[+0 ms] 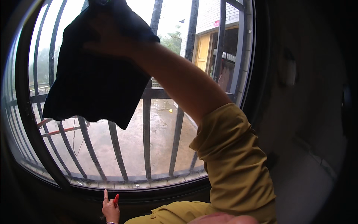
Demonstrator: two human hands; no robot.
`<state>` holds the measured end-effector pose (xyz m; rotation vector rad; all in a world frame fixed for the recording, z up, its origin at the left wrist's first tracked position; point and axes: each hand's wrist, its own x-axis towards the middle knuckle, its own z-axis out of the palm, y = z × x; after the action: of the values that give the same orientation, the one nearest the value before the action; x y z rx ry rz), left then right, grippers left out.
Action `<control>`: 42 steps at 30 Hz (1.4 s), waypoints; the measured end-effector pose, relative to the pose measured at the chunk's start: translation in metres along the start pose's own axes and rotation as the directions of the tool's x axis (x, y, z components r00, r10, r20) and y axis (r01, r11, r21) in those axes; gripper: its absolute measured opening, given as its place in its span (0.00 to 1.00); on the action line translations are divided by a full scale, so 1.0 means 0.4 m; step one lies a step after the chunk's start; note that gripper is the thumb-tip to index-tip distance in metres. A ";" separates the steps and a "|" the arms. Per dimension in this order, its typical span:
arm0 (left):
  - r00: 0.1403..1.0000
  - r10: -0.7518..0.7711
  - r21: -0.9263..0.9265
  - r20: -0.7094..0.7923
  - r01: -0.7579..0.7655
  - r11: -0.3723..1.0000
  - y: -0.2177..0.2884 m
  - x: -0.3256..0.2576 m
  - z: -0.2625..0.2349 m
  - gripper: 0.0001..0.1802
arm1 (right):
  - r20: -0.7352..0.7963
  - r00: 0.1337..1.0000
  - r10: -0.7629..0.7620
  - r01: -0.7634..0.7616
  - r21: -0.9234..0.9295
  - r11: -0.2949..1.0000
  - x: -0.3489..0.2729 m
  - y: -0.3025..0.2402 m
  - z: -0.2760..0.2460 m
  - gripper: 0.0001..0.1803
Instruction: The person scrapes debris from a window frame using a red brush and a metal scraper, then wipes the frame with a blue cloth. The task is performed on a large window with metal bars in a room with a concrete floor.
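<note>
My right hand is raised high against the window pane and grips a dark blue cloth. The cloth hangs down from the hand and covers the upper left part of the glass. My right forearm, in a rolled-up mustard-yellow sleeve, crosses the view from the lower right. My left hand is low at the bottom edge, just under the window frame, with its forefinger pointing up. It holds a small red object, too small to tell what kind.
Dark metal bars stand outside the glass, with a wet paved yard and a brick building with a yellow door beyond. A dark window frame and a dim wall with a pale fitting lie to the right.
</note>
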<state>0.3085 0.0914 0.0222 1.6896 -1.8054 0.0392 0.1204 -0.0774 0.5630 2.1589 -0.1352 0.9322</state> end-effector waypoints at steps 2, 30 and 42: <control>0.997 0.071 -0.069 -0.027 -0.073 0.995 0.077 0.031 0.006 0.13 | 0.249 0.963 0.102 -0.244 0.643 0.726 -0.076 0.233 -0.051 0.27; 0.991 0.116 -0.028 0.062 -0.114 0.993 0.021 0.029 0.006 0.07 | 0.401 0.868 0.292 -0.073 -0.478 0.875 -0.876 -0.424 -0.270 0.38; 0.995 0.082 0.004 0.064 -0.082 0.997 0.043 0.025 0.006 0.04 | -0.312 0.837 0.450 -0.445 -0.866 0.227 -0.867 0.009 -0.569 0.32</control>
<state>0.2925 0.0845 0.0318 1.6376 -1.9230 0.0265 -0.2649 0.0104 0.4365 0.9887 -1.0989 0.8236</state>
